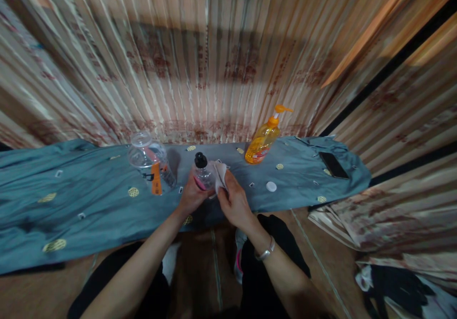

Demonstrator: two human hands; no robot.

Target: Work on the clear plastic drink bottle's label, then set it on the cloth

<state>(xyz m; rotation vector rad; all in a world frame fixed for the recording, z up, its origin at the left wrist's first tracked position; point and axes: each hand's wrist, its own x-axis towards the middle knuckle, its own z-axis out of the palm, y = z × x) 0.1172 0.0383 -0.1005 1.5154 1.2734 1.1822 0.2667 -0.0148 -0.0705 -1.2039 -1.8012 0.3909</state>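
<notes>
My left hand [192,196] is wrapped round a small clear bottle [203,174] with a black cap and a pink band, held over the front edge of a table under a blue-grey cloth [89,200]. My right hand [233,201] pinches a white cloth [220,174] pressed against the bottle's right side. A silver bracelet sits on my right wrist.
A clear plastic jar [150,162] with an orange tag stands left of the bottle. An orange pump bottle [263,139] stands at the back. A white cap [271,186] and a black phone [333,164] lie on the right. Striped curtains hang behind.
</notes>
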